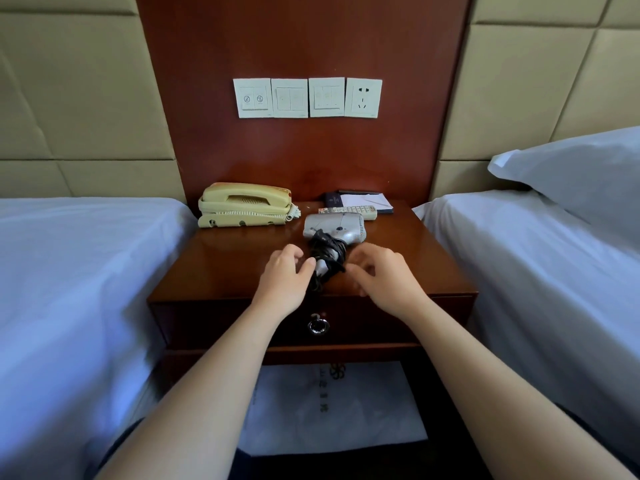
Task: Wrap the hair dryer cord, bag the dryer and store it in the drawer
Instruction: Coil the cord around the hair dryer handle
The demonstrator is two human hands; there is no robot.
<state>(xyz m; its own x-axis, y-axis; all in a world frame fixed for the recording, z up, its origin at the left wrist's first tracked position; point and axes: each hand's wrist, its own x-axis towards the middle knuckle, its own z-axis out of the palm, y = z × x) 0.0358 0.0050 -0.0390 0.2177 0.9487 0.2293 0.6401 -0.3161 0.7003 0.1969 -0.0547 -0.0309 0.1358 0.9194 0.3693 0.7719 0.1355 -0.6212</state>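
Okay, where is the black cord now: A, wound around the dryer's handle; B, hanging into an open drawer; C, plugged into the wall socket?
A: the black cord is wound around the handle of the hair dryer; the wall socket is empty and the drawer is shut.

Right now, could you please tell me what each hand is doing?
Left hand: thumb touching the cord; grip unclear.
Right hand: fingertips at the cord; grip unclear.
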